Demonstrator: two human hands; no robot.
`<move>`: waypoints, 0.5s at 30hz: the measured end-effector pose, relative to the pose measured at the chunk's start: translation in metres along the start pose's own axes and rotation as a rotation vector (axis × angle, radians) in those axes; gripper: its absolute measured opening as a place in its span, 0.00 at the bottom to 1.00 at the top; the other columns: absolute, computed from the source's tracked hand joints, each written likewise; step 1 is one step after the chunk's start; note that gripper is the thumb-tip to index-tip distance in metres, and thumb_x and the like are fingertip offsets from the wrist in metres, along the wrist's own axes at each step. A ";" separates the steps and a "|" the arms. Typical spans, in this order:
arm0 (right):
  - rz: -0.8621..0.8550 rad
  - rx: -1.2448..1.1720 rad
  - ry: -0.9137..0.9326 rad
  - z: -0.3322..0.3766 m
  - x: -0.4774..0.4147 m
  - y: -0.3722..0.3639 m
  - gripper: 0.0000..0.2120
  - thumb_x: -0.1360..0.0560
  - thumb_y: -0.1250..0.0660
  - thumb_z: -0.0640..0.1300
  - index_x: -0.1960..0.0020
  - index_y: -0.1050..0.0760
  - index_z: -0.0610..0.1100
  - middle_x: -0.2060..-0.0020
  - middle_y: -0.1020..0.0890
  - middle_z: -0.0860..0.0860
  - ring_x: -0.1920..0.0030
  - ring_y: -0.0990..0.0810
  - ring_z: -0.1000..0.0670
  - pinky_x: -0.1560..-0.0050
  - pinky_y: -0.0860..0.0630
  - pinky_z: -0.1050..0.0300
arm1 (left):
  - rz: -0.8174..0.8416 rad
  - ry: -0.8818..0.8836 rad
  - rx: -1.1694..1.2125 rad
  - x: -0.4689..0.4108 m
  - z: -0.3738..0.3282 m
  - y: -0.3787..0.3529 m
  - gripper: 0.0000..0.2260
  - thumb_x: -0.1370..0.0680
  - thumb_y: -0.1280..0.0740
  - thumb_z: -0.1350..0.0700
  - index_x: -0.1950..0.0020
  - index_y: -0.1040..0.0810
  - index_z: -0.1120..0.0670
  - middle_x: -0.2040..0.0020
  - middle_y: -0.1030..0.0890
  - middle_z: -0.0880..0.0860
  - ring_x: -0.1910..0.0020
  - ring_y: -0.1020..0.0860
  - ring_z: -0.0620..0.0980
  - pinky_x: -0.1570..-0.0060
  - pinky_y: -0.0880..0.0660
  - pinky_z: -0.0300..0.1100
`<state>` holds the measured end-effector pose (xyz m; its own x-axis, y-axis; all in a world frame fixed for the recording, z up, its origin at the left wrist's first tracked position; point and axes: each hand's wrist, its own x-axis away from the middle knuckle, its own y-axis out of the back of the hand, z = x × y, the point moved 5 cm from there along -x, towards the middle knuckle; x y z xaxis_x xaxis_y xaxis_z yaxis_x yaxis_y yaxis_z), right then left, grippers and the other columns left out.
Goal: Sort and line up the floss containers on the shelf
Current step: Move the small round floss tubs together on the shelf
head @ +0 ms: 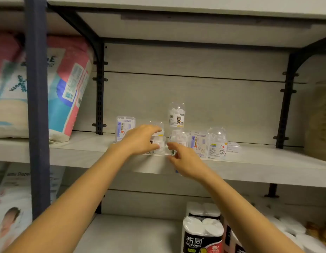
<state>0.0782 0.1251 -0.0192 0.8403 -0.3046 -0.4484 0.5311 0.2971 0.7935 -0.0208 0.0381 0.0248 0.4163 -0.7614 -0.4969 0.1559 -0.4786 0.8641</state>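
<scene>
Several clear plastic floss containers stand on the grey shelf (249, 167). A flat rectangular one (123, 127) is at the left. My left hand (140, 140) wraps a clear container (159, 141) near the shelf's middle. My right hand (184, 158) pinches the lower edge of a small clear container (172, 152) just beside it. A domed container with a cat label (176, 115) sits stacked on another (178, 137). To the right stand a rectangular one (198, 143), a domed one (217, 145) and a small flat box (233, 147).
A large pink and blue diaper pack (67, 88) leans on the shelf at the left behind a dark blue upright post (38, 106). Black brackets (99, 88) hold the shelves. Toilet paper packs (202, 232) fill the lower shelf at the right.
</scene>
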 end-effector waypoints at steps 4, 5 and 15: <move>0.044 -0.026 -0.027 -0.001 -0.003 -0.007 0.23 0.22 0.44 0.39 0.28 0.39 0.42 0.30 0.31 0.45 0.32 0.31 0.46 0.33 0.34 0.53 | 0.109 0.006 -0.043 -0.007 0.005 -0.007 0.27 0.27 0.31 0.50 0.30 0.35 0.50 0.32 0.29 0.49 0.34 0.31 0.50 0.38 0.31 0.49; 0.052 -0.043 -0.031 -0.002 -0.004 -0.010 0.22 0.22 0.44 0.39 0.28 0.39 0.42 0.30 0.31 0.45 0.32 0.31 0.46 0.33 0.34 0.53 | 0.126 0.008 -0.046 -0.011 0.006 -0.009 0.28 0.28 0.31 0.50 0.30 0.35 0.50 0.32 0.29 0.50 0.34 0.31 0.50 0.38 0.31 0.48; -0.059 -0.131 0.018 0.000 0.003 -0.003 0.23 0.22 0.42 0.40 0.28 0.39 0.46 0.31 0.30 0.50 0.39 0.27 0.50 0.39 0.33 0.58 | -0.030 0.000 0.001 -0.013 0.011 0.002 0.27 0.28 0.30 0.51 0.32 0.35 0.52 0.36 0.29 0.52 0.35 0.32 0.53 0.41 0.30 0.50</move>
<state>0.0789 0.1231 -0.0232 0.8082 -0.3088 -0.5014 0.5885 0.3953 0.7052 -0.0357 0.0421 0.0322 0.4112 -0.7470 -0.5225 0.1674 -0.5015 0.8488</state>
